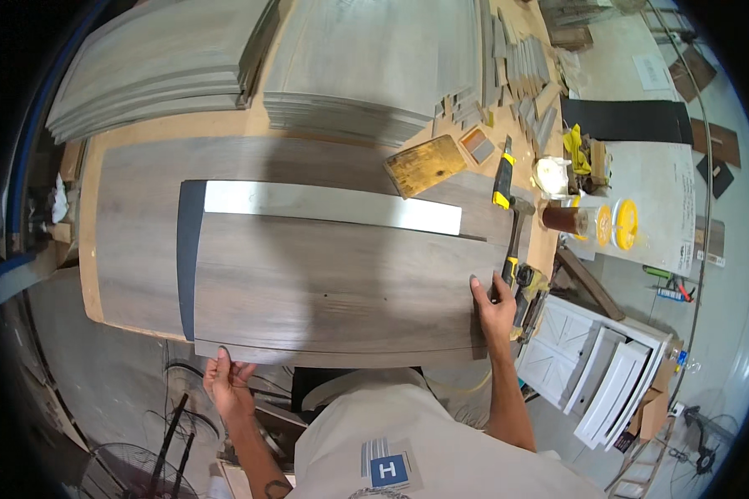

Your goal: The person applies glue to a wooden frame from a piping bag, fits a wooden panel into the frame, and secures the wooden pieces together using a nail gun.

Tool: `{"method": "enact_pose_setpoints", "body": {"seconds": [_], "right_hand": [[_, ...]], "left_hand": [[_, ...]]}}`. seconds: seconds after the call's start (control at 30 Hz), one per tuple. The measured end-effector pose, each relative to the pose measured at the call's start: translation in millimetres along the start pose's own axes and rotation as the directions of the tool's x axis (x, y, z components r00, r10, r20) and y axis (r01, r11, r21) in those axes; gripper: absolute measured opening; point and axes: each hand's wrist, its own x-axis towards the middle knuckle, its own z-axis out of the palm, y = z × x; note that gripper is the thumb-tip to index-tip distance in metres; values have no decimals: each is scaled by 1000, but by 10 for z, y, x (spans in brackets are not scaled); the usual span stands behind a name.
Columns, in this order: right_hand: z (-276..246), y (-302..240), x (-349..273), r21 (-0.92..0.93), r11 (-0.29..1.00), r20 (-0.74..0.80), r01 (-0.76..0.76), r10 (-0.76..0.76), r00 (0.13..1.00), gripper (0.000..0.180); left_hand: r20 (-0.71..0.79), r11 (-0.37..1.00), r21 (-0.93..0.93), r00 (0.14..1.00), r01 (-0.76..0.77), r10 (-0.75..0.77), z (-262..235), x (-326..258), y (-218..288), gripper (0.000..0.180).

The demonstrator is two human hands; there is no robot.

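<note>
A grey-brown wood-grain panel (341,283) overhangs the near edge of the workbench. My left hand (229,389) holds its near left corner, with the thumb at the edge and the fingers curled just below. At the right end, my right hand (496,314) grips the edge, thumb on the panel's side and fingers partly hidden. A long silvery flat strip (333,205) lies along the panel's far side. Down its left end runs a dark blue-grey strip (189,258). Another similar panel (133,237) lies underneath on the bench.
Stacks of grey panels (162,62) (358,58) stand at the back. A stained wood block (425,165), utility knife (503,175), hammer (516,233) and wood offcuts (528,71) lie to the right. Yellow-lidded containers (624,224), a white cabinet door (562,341) and a fan (133,472) surround the bench.
</note>
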Motion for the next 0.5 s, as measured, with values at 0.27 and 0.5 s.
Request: {"method": "enact_pose_setpoints", "body": {"seconds": [0.27, 0.5], "right_hand": [[61, 140, 69, -7, 999, 25, 35, -35, 999, 68], [94, 174, 143, 11, 999, 39, 31, -32, 999, 68]], "left_hand": [[-4, 999, 10, 1000, -30, 30, -63, -28, -86, 24], [-28, 1000, 8, 1000, -5, 5, -12, -1, -106, 24]]}}
